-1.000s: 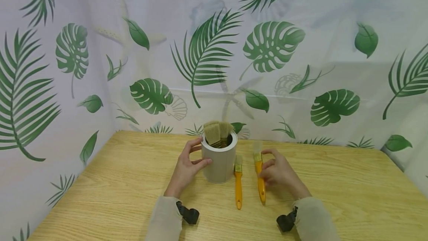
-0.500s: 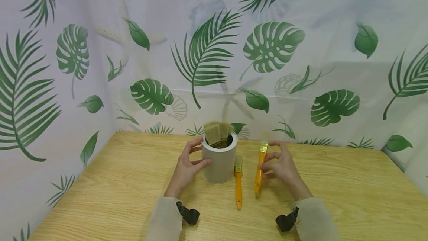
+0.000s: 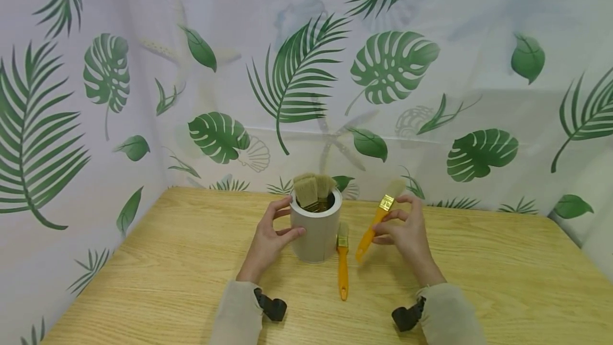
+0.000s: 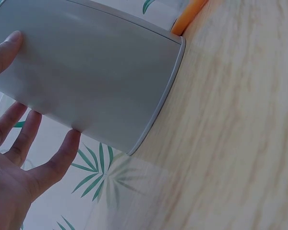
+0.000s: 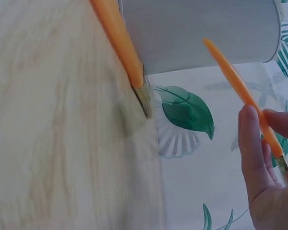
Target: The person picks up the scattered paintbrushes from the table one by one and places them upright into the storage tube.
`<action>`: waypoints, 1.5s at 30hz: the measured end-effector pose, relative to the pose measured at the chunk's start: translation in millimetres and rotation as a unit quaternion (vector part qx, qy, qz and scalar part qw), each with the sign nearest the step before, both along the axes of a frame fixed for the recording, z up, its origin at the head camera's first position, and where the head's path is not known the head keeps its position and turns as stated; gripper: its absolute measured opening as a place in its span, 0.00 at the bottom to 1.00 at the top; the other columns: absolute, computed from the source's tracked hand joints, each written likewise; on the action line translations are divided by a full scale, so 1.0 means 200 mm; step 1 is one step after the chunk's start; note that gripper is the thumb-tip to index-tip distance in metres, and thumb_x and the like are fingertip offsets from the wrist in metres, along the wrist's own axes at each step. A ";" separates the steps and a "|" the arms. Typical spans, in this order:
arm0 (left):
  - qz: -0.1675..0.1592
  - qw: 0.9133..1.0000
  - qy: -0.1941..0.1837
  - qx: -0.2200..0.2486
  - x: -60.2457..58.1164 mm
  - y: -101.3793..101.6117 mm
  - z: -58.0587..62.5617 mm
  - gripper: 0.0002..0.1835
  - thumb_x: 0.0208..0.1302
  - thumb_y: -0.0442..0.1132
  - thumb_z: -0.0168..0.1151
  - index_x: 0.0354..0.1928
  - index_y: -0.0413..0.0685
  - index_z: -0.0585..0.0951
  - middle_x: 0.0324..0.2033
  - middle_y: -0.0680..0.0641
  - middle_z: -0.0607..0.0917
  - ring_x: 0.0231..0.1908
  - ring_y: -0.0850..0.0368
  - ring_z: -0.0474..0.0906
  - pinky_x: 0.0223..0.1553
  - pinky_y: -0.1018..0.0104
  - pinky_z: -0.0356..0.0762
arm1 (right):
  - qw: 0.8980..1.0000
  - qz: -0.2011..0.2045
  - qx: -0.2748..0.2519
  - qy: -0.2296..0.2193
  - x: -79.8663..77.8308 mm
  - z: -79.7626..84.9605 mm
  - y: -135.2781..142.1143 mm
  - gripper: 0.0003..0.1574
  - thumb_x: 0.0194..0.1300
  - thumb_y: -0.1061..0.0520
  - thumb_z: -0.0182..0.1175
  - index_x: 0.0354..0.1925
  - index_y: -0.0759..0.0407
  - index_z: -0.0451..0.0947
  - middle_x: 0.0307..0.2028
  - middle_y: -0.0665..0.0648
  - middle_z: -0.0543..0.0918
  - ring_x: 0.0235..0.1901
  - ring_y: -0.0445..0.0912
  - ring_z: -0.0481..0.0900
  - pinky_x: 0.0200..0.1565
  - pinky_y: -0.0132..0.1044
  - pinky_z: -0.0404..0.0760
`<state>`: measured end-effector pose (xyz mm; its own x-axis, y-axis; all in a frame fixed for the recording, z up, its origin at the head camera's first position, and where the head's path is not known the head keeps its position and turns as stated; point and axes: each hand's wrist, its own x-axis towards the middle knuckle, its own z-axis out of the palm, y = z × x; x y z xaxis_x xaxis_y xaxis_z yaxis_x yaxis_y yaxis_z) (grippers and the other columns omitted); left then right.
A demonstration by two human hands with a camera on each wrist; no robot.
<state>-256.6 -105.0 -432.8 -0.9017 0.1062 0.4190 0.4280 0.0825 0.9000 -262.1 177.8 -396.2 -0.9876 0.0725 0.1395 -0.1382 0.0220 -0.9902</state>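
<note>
A white cylindrical container [image 3: 313,238] stands upright on the table, with several paintbrushes [image 3: 306,190] in it, bristles up. My left hand [image 3: 268,236] holds its left side, thumb on the front and fingers round the back; the left wrist view shows the thumb and fingertips against the wall. In my right hand [image 3: 404,230] a paintbrush [image 3: 375,228] with an orange handle is pinched between thumb and fingers, tilted with its bristles up to the right. A second orange-handled paintbrush [image 3: 343,270] lies on the table just right of the container, its bristles pointing away.
The wooden table [image 3: 167,260] reaches back to a hanging leaf-print cloth [image 3: 230,79], close behind the container. The same cloth covers the left side. Black wrist cameras [image 3: 272,306] sit on both sleeves.
My right hand has raised the paintbrush and turned it: the bristles now lean right, and the handle end has swung up and left toward the container. My left hand keeps its place.
</note>
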 end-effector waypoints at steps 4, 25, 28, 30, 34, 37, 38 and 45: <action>-0.001 1.000 0.000 0.001 0.00 0.00 0.00 0.34 0.61 0.25 0.70 0.68 0.41 0.69 0.71 0.40 0.67 0.64 0.37 0.69 0.55 0.40 0.79 | 0.999 -0.028 -0.029 0.033 0.00 0.01 -0.02 0.43 0.58 0.82 0.62 0.60 0.59 0.50 0.37 0.63 0.73 0.25 0.46 0.86 0.30 0.43 0.88; 0.005 1.000 -0.004 -0.002 0.00 0.00 0.01 0.33 0.62 0.26 0.70 0.68 0.42 0.69 0.70 0.40 0.68 0.64 0.37 0.69 0.56 0.41 0.79 | 0.955 -0.124 -0.189 0.190 0.00 0.17 -0.19 0.38 0.57 0.83 0.63 0.51 0.55 0.55 0.35 0.64 0.74 0.23 0.46 0.86 0.30 0.42 0.88; 0.005 1.000 -0.002 -0.002 0.00 0.00 0.01 0.33 0.62 0.26 0.70 0.68 0.42 0.69 0.70 0.40 0.68 0.64 0.37 0.69 0.55 0.41 0.79 | 0.953 -0.126 -0.184 0.205 0.00 0.19 -0.22 0.38 0.57 0.82 0.63 0.52 0.55 0.56 0.34 0.63 0.75 0.23 0.47 0.85 0.31 0.44 0.88; 0.002 1.000 0.002 -0.002 -0.01 0.00 0.01 0.33 0.62 0.25 0.70 0.68 0.41 0.69 0.70 0.39 0.68 0.64 0.36 0.69 0.55 0.41 0.79 | 0.952 -0.128 -0.179 0.212 0.00 0.20 -0.22 0.38 0.57 0.82 0.63 0.52 0.55 0.57 0.34 0.63 0.76 0.23 0.47 0.85 0.31 0.44 0.88; 0.001 1.000 0.007 -0.005 -0.01 0.00 0.00 0.34 0.62 0.25 0.70 0.68 0.40 0.69 0.70 0.39 0.68 0.64 0.36 0.69 0.54 0.41 0.79 | 0.947 -0.134 -0.185 0.225 0.00 0.23 -0.22 0.39 0.57 0.82 0.63 0.52 0.54 0.57 0.35 0.62 0.77 0.24 0.46 0.85 0.31 0.44 0.88; 0.004 1.000 0.007 -0.005 0.00 0.01 0.01 0.34 0.62 0.26 0.70 0.69 0.41 0.69 0.70 0.40 0.68 0.63 0.36 0.69 0.54 0.41 0.80 | 0.944 -0.126 -0.188 0.240 -0.01 0.25 -0.23 0.38 0.58 0.82 0.63 0.52 0.54 0.56 0.36 0.62 0.78 0.24 0.47 0.85 0.32 0.43 0.88; 0.005 1.000 0.006 -0.006 0.00 0.01 0.01 0.34 0.62 0.26 0.70 0.69 0.41 0.69 0.70 0.40 0.68 0.64 0.37 0.69 0.54 0.41 0.80 | 0.944 -0.118 -0.186 0.245 -0.01 0.25 -0.23 0.37 0.58 0.81 0.63 0.53 0.55 0.56 0.37 0.63 0.78 0.25 0.47 0.85 0.32 0.43 0.88; 0.009 1.000 -0.001 -0.008 0.01 0.01 0.02 0.34 0.62 0.25 0.70 0.69 0.42 0.69 0.70 0.41 0.68 0.64 0.36 0.69 0.54 0.41 0.79 | 0.955 -0.090 -0.064 0.275 -0.02 0.24 -0.34 0.36 0.60 0.79 0.64 0.56 0.62 0.56 0.41 0.64 0.77 0.28 0.42 0.86 0.35 0.36 0.87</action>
<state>-254.1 -103.0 -429.3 -0.9044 0.0968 0.4155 0.4244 0.1040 0.8995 -267.0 109.8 -348.8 -0.7372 0.2851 0.6126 -0.6441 -0.0225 -0.7646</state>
